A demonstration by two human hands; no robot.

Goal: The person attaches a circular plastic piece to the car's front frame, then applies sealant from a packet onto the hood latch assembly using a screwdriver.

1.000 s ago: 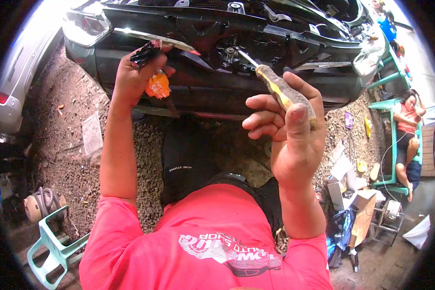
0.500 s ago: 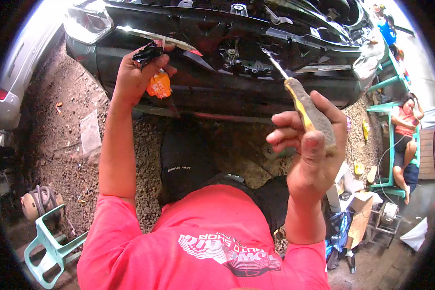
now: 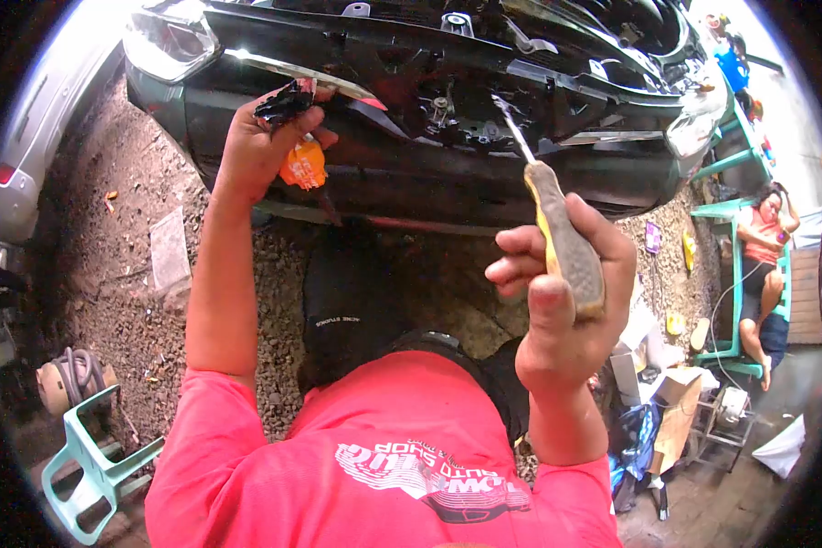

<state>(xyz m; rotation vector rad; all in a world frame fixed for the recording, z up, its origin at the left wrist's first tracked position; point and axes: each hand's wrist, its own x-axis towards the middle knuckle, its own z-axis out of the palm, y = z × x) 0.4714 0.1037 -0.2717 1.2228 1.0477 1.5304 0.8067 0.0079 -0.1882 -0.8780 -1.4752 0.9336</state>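
Observation:
In my right hand (image 3: pixel 584 320) is a screwdriver (image 3: pixel 566 233) with a worn grey-and-yellow handle. Its thin metal shaft points up and away, and some dark stuff seems to coat the tip. The tip appears in front of the car's front bumper (image 3: pixel 411 169), but I cannot tell whether it touches anything. My left hand (image 3: pixel 251 151) is raised near the bumper's left part and grips a shiny black lump (image 3: pixel 285 102). An orange piece with pale lettering (image 3: pixel 303 166) hangs below those fingers; its kind is unclear.
The car's open front, with a headlight (image 3: pixel 169 41) at the left, spans the top. A green plastic chair (image 3: pixel 105 470) lies at lower left. A person (image 3: pixel 765 247) reclines on green chairs at right. A cardboard box (image 3: pixel 676 416) and a pale sheet (image 3: pixel 169 251) are on the ground.
My right hand has moved down and slightly left with the screwdriver, which now stands a little more upright. My left hand has barely moved.

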